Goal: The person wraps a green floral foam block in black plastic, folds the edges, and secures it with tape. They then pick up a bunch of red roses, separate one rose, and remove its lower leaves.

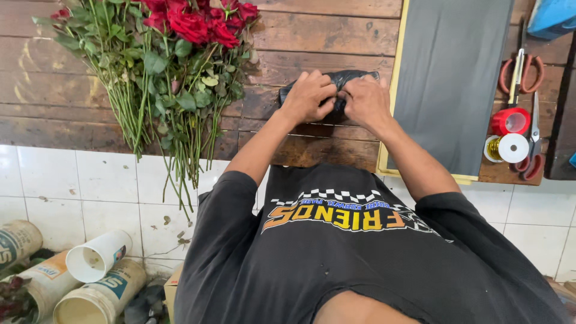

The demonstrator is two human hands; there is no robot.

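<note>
Down on the dark wooden table point(336, 36), both hands are pressed together over a small black plastic bag point(348, 79), which lies on the boards near the table's front edge, just left of a large dark grey sheet point(450, 84) with a pale yellow border. The left hand point(307, 96) clamps the bag's left end, fingers curled over it, and the right hand point(366, 101) grips it right beside, the knuckles of the two touching; only the crumpled top of the bag shows past the fingers. Well to the left lies a bunch of red roses point(174, 60), blooms toward the far side, long green stems hanging over the table's edge against the white tiled front point(78, 180). On the right, beyond the sheet, sit a red ribbon spool point(510, 121), a white spool with gold thread point(507, 148), and red-handled scissors point(521, 75). Below left, several empty buckets point(96, 257) lie tipped on the floor. The person wears a black printed shirt point(348, 252).
</note>
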